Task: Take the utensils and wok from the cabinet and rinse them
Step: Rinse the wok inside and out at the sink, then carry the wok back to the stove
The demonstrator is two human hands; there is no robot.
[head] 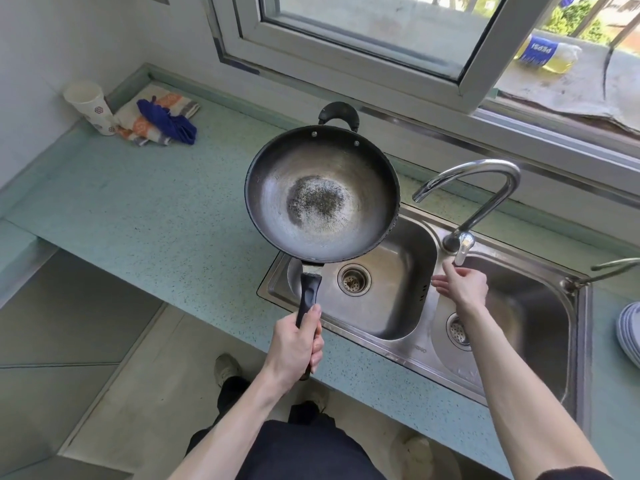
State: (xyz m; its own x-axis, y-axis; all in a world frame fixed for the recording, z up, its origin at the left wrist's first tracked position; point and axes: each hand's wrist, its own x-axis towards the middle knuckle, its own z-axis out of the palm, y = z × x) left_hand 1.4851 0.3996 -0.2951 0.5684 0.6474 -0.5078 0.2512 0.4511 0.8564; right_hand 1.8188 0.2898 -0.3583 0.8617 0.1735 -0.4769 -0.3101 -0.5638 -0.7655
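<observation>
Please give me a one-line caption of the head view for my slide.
Left hand holds the wok above the sink; right hand reaches the faucet lever.

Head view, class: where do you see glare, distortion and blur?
Head view: glare on the steel sink and faucet; wide-angle bending curves the countertop and window frame; the right hand looks slightly soft, the wok sharp.
</observation>
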